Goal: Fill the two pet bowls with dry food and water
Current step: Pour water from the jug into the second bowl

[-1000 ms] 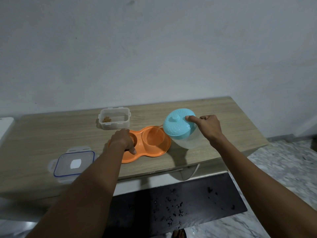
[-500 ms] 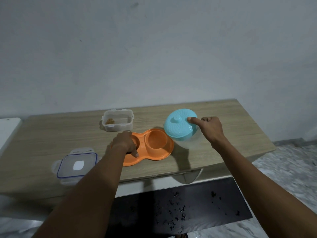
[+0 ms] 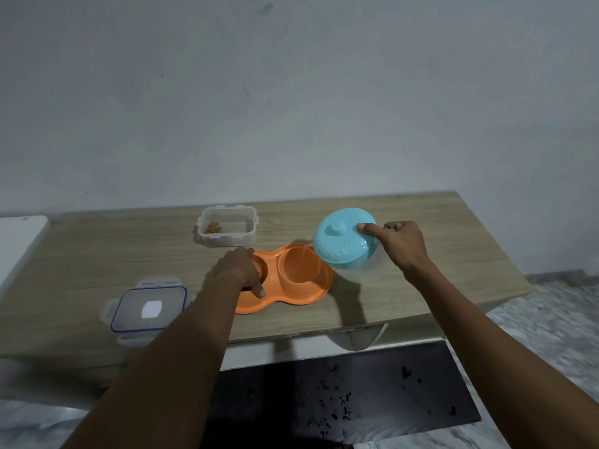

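Orange double bowl (image 3: 285, 294) near table (image 3: 453, 254) front edge, left hand (image 3: 238, 270) seemingly pressing it, right hand (image 3: 400, 244) gripping tilted jug (image 3: 345, 246).

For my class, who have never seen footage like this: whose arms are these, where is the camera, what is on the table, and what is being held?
There is no machine here. A person wears the camera on their head, so you look down along their own two arms.

On the wooden table sits an orange double pet bowl. The left hand rests on its left half. The right hand tilts a clear jug with a blue lid, and a thin stream of water runs into the right bowl.

Behind stands an open food container with a little dry food inside. Its lid lies at the front left.
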A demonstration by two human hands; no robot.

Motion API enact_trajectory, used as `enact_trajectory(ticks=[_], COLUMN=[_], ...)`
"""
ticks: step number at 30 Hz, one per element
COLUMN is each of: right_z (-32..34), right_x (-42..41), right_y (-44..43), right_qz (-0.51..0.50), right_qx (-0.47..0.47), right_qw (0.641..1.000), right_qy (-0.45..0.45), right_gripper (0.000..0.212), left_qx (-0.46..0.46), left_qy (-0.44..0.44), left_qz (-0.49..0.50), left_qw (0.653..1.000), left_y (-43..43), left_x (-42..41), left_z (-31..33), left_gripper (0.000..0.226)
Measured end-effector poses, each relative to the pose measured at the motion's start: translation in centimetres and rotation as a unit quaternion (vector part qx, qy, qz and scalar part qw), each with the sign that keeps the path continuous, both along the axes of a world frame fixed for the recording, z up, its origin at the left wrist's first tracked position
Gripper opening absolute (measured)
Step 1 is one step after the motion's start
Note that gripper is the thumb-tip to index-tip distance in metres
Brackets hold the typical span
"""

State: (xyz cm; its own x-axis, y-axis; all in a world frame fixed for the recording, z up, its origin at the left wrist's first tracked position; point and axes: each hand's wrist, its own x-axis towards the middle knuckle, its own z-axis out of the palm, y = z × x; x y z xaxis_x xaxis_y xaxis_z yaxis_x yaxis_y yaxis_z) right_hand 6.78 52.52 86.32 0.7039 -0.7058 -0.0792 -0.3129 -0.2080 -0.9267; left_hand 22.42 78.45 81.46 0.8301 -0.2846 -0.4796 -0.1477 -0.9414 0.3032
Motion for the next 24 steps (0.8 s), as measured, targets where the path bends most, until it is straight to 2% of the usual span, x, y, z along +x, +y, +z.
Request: enact_trajectory(ticks=[8, 16, 20, 24], right_z=[-0.2, -0.9, -1.6, -2.3], right_x=[1.7, 7.2, 11.1, 14.5], right_y=[0.0, 1.5, 1.8, 2.3], right_qz=[-0.036, -0.055, -0.035, -0.012], right_qx=[0.094, 0.118, 0.134, 0.156], right_qw=[0.994, 0.987, 0.986, 0.986], right_qy=[-0.042, -0.097, -0.094, -0.063], right_gripper=[0.058, 0.060, 0.054, 0.057], left_qx=[-0.010, -0.013, -0.021, -0.040], left_qy=[0.001, 0.010, 0.014, 0.022], left_qz=[0.003, 0.013, 0.025, 0.030], left_qw=[1.000, 1.000, 0.999, 0.998], left_y=[0.1, 0.1, 0.2, 0.5], left_x=[0.1, 0.3, 0.6, 0.7], left_z=[-0.2, -0.5, -0.6, -1.5], left_gripper=[0.123, 0.125, 0.123, 0.124])
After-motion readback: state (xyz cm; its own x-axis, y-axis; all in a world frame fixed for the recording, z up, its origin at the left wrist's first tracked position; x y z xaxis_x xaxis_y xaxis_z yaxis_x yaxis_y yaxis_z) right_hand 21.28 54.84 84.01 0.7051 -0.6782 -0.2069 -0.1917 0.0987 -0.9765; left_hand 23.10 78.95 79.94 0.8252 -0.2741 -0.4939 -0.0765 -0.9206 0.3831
